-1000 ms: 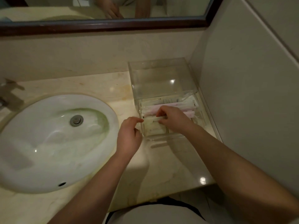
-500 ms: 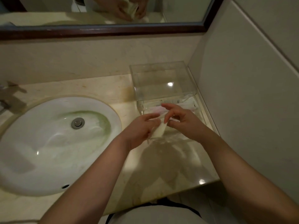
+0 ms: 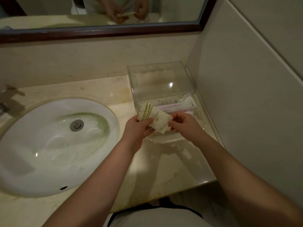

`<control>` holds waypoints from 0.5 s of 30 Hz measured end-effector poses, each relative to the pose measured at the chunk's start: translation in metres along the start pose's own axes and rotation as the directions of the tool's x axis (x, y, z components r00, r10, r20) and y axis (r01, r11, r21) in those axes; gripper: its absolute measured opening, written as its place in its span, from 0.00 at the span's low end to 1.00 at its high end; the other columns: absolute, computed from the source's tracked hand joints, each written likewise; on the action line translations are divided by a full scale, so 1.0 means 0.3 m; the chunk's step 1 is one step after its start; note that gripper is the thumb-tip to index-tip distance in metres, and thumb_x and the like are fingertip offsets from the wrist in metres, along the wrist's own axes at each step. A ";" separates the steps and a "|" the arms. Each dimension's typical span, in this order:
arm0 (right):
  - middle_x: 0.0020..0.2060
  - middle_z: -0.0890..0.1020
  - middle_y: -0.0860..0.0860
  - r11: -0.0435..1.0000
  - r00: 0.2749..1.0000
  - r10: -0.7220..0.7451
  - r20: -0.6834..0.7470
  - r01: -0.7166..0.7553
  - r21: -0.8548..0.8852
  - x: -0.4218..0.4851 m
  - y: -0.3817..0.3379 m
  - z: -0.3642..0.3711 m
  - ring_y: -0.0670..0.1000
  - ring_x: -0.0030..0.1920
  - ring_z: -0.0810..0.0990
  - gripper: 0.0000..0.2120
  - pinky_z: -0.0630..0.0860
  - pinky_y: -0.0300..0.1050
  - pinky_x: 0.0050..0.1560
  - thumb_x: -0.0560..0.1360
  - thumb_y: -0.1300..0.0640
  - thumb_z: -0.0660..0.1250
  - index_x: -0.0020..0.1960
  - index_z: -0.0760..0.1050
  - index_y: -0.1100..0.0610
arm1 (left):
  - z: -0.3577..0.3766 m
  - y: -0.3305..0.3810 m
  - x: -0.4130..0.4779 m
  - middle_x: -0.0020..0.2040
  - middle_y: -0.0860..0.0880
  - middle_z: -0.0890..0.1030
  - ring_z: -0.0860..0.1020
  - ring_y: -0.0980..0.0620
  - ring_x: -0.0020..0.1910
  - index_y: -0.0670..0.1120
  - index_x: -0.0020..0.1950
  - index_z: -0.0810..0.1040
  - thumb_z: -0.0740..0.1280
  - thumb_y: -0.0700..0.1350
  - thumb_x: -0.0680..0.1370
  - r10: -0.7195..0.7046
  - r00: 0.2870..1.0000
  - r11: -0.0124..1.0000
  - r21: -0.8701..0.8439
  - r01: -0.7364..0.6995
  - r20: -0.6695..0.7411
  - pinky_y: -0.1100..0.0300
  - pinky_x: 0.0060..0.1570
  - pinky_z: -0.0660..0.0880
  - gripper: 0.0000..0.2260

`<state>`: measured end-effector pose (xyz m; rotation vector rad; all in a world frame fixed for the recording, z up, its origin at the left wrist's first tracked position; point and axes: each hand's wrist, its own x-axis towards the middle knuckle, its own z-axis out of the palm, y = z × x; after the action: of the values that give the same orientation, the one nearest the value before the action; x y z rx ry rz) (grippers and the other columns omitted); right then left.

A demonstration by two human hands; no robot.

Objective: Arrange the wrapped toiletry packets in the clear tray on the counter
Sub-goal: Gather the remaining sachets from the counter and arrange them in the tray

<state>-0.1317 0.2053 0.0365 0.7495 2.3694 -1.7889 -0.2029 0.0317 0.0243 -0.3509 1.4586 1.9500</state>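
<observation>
The left hand (image 3: 136, 128) gripped the left end of a cream packet (image 3: 158, 118), fingers curled under it and the thumb on top beside its green stripes. The right hand (image 3: 183, 123) pinched the packet's right end between thumb and bent fingers. Held between the two hands, the packet was tilted, its striped end farther and higher, and it hung over the near left part of the clear tray (image 3: 132, 86) without visibly touching it.

Inside the tray, just beyond the hands, several long wrapped packets (image 3: 177, 106) in white and pink lay side by side, running left to right. The far part of the tray showed only clear walls and a glint of light. The tray stood at the far right of the pale stone counter (image 3: 172, 164), close against the right-hand wall (image 3: 246, 95).

To the left, a white oval sink (image 3: 41, 153) was set into the counter, with a metal drain (image 3: 77, 125) in its bowl and part of a faucet (image 3: 9, 97) at the left edge. Along the far wall, a dark-framed mirror (image 3: 49, 10) reflected both hands and the packet.
</observation>
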 end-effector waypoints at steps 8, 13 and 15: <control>0.41 0.85 0.46 0.958 0.956 0.080 0.283 0.004 -0.286 -0.011 -0.018 -0.008 0.43 0.42 0.82 0.04 0.79 0.42 0.46 0.72 0.55 0.70 0.47 0.81 0.50 | -0.015 0.020 0.003 0.38 0.50 0.81 0.80 0.58 0.33 0.47 0.42 0.78 0.72 0.40 0.73 0.259 0.956 0.926 0.316 -0.206 -0.137 0.66 0.31 0.74 0.05; 0.36 0.83 0.43 0.990 0.997 -0.065 0.037 0.069 -0.124 -0.004 -0.033 0.013 0.39 0.34 0.78 0.03 0.72 0.34 0.37 0.72 0.50 0.73 0.43 0.80 0.48 | 0.024 0.031 0.014 0.37 0.53 0.82 0.80 0.55 0.37 0.52 0.41 0.78 0.74 0.46 0.69 0.425 0.892 0.575 0.717 -0.395 0.150 0.60 0.38 0.76 0.06; 0.32 0.83 0.45 0.997 0.998 -0.051 0.025 0.053 -0.059 -0.002 -0.033 0.021 0.40 0.29 0.79 0.03 0.73 0.34 0.30 0.72 0.54 0.74 0.42 0.81 0.52 | 0.037 0.026 0.014 0.38 0.55 0.81 0.78 0.58 0.37 0.53 0.45 0.79 0.72 0.48 0.71 0.448 0.876 0.505 0.757 -0.414 0.180 0.60 0.40 0.75 0.05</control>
<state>-0.1368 0.1974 0.0436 0.6624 2.4373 -1.7279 -0.2093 0.0422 0.0315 0.4346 2.4311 1.3999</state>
